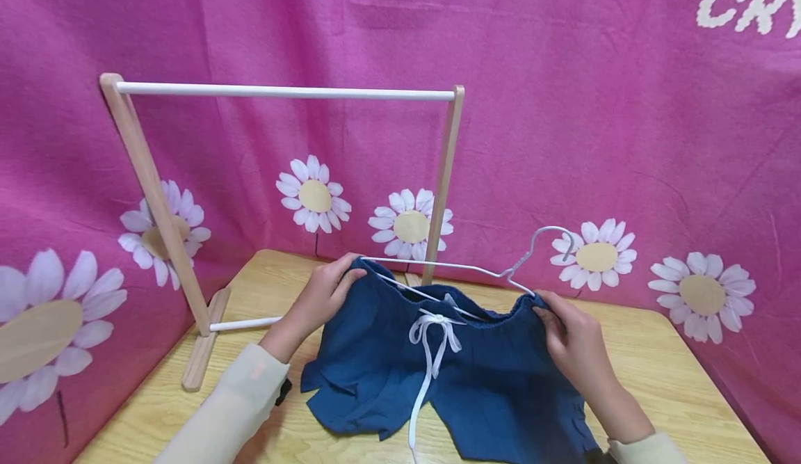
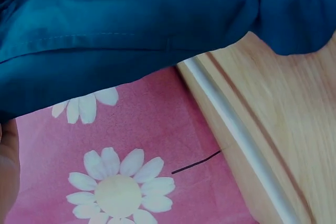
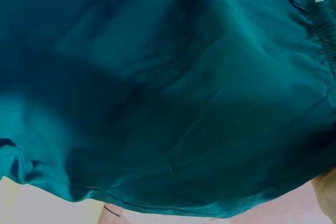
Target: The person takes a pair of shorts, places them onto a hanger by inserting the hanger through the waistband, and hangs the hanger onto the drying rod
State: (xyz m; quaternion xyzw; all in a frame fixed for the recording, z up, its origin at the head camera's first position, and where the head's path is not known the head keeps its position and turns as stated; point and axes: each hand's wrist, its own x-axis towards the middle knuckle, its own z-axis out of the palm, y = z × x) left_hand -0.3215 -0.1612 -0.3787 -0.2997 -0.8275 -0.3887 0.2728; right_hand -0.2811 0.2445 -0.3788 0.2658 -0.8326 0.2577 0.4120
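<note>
Navy blue shorts with a white drawstring tied in a bow hang between my hands above the table. A white wire hanger lies in the waist opening, its hook standing up at the right. My left hand pinches the left corner of the waistband together with the hanger's end. At the opposite corner my right hand grips the waistband by the hanger's other end. Cloth fills most of the right wrist view, with only a bit of the hand at the edge.
A wooden rack with a white top bar stands at the back left, its foot on the wooden table. Its lower white bar passes behind the shorts. A pink curtain with daisies surrounds the table.
</note>
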